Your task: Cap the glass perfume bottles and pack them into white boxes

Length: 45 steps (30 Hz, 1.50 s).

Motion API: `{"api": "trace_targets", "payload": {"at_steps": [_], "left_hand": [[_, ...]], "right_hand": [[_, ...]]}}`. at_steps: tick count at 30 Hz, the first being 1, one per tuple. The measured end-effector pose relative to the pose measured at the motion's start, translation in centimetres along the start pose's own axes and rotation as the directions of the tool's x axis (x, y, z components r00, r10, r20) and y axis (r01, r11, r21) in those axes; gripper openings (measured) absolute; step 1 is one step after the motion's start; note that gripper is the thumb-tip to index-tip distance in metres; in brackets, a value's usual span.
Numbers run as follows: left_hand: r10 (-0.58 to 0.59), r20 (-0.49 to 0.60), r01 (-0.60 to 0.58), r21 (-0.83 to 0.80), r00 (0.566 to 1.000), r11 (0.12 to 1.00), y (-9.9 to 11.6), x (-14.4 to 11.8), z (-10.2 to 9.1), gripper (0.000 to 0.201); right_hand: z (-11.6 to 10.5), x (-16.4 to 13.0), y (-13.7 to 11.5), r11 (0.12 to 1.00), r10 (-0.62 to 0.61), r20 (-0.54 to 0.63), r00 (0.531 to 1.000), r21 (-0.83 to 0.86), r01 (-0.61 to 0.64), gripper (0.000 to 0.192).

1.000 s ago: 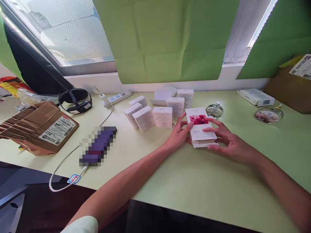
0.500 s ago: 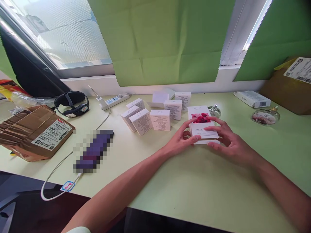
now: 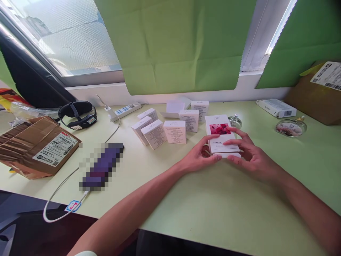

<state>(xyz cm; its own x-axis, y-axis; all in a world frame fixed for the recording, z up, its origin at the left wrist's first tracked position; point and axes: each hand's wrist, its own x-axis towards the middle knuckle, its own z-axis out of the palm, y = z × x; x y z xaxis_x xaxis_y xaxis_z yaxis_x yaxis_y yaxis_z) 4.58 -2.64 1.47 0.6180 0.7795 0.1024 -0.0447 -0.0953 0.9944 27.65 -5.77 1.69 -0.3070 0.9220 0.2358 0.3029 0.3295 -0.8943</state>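
A white carton with red roses printed on it point(image 3: 222, 144) lies on the table, its end flap showing at the side nearest me. My left hand point(image 3: 198, 156) grips its left side, the thumb at the flap. From the right, my right hand point(image 3: 249, 154) holds the carton with fingers over its top and the thumb near the flap. Just behind the carton sits a round glass bottle point(image 3: 236, 121), partly hidden by it. Several small white boxes stand upright to the left, among them a printed box point(image 3: 175, 132).
At the left are a brown parcel point(image 3: 39, 147), a black head strap device point(image 3: 78, 115), a power strip point(image 3: 125, 111) and a pixelated phone point(image 3: 102, 167) on a white cable. To the right are a flat glass bottle point(image 3: 291, 127), a white box point(image 3: 276, 107) and a large cardboard box point(image 3: 314, 94).
My left thumb has moved down and slightly right onto the end flap, which now stands closer to the carton's end. The right hand stays nearly still.
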Motion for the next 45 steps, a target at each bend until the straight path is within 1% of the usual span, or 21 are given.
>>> {"api": "trace_targets", "payload": {"at_steps": [6,15,21,30,32,36,38,40,45], "left_hand": [[0.017,-0.001,-0.017,0.02,1.0,1.0,0.22,-0.1,0.04,0.063],[0.027,-0.003,-0.027,0.026,1.0,0.999,-0.05,-0.04,0.04,0.059],[0.025,0.003,-0.025,0.0,1.0,1.0,0.04,-0.07,0.06,0.057],[0.037,0.017,-0.037,0.037,0.999,0.999,-0.26,-0.02,-0.04,0.056],[0.043,0.027,-0.044,0.058,0.999,0.997,-0.28,0.0,-0.17,0.056],[0.045,0.06,-0.054,0.156,0.997,0.986,-0.21,0.07,-0.43,0.05],[0.048,0.058,-0.058,0.189,0.997,0.98,-0.18,0.09,-0.46,0.048],[0.055,0.049,-0.064,0.202,0.997,0.977,-0.21,0.1,-0.43,0.05],[0.086,0.041,-0.093,0.221,0.995,0.971,-0.75,0.23,-0.4,0.061]], "right_hand": [[0.04,0.15,0.14,1.0,-0.011,0.004,1.0,-0.027,0.011,0.03],[-0.01,0.12,0.3,0.999,-0.026,0.0,1.0,-0.046,0.025,0.03],[0.16,0.12,0.02,0.998,-0.005,-0.006,1.0,-0.057,0.004,0.029],[0.31,0.14,-0.32,1.0,0.011,-0.009,1.0,-0.029,-0.011,0.027],[0.33,0.16,-0.48,0.999,0.013,-0.008,1.0,-0.032,-0.014,0.026],[0.24,0.11,-0.56,0.999,0.029,-0.008,1.0,-0.029,-0.029,0.026],[0.17,0.04,-0.48,0.999,0.037,-0.007,0.999,-0.026,-0.038,0.027],[0.12,-0.02,-0.39,0.999,0.038,-0.006,0.999,-0.028,-0.038,0.027],[0.1,-0.05,-0.34,0.999,0.025,-0.012,1.0,-0.031,-0.025,0.027]]}}
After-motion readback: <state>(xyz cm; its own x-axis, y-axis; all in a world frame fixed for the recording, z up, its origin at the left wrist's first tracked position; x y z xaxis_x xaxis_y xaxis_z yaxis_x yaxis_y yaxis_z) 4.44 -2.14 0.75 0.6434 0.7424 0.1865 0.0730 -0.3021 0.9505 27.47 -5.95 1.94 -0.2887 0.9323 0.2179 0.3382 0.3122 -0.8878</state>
